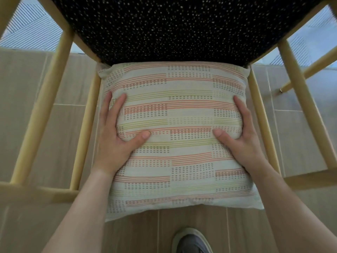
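A square white cushion with orange, yellow-green and dark dashed stripes lies on the seat of a chair. My left hand holds its left side, fingers wrapped along the edge and thumb pressed into the top. On the right side, my right hand holds it the same way, thumb dug into the fabric. The cushion's far edge meets the chair's dark speckled backrest. The seat under the cushion is hidden.
The chair's yellow wooden frame has spindles and arm rails on both sides of the cushion. Beige floor tiles lie beneath. A grey shoe with a pale sole shows at the bottom edge. Striped light panels sit at the upper corners.
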Demonstrator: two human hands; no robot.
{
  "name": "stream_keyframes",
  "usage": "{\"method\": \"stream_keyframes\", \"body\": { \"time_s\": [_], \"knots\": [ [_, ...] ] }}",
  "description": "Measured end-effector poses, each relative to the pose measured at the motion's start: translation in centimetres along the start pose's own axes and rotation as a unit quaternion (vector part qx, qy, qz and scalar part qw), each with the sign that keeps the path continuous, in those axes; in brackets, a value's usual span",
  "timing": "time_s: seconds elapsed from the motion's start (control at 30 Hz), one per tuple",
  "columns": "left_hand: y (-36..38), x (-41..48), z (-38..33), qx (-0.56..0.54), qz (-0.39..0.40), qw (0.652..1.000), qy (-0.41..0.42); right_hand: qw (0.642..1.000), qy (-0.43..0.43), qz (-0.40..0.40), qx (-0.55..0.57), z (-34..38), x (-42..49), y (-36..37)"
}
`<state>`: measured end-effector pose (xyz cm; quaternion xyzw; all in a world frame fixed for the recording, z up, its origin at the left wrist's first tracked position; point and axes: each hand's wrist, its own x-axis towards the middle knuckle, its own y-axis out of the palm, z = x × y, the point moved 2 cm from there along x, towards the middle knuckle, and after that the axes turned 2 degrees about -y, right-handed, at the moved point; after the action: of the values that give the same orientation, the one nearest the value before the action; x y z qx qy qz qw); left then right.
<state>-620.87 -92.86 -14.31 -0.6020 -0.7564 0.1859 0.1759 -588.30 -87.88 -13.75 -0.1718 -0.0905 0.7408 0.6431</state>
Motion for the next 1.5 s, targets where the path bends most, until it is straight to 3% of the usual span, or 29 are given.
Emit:
{"method": "stream_keyframes", "body": {
  "time_s": [0.3,0.47,0.73,1.03,1.23,1.5],
  "knots": [
    [0.2,0.5,-0.5,-0.056,-0.011,0.998,-0.034,0.998,0.024,-0.003,0.051,0.3,0.3,0.3],
    [-3.2,0.0,-4.4,-0.064,-0.006,0.996,-0.055,0.998,0.046,0.005,0.051,4.2,-1.5,-0.6],
    [-14.7,1.8,-22.7,-0.085,0.098,0.977,-0.169,0.989,0.139,0.046,0.03,23.3,-4.9,-8.4],
    [-22.5,11.5,-40.2,-0.076,0.236,0.91,-0.333,0.952,0.268,0.145,0.002,42.0,1.5,-16.8],
    [-25.2,20.9,-45.5,-0.031,0.256,0.91,-0.325,0.929,0.319,0.184,-0.02,48.3,8.9,-18.9],
    [-25.7,35.0,-49.9,-0.023,0.192,0.948,-0.252,0.924,0.316,0.202,-0.079,54.0,23.8,-21.0]
  ]
}}
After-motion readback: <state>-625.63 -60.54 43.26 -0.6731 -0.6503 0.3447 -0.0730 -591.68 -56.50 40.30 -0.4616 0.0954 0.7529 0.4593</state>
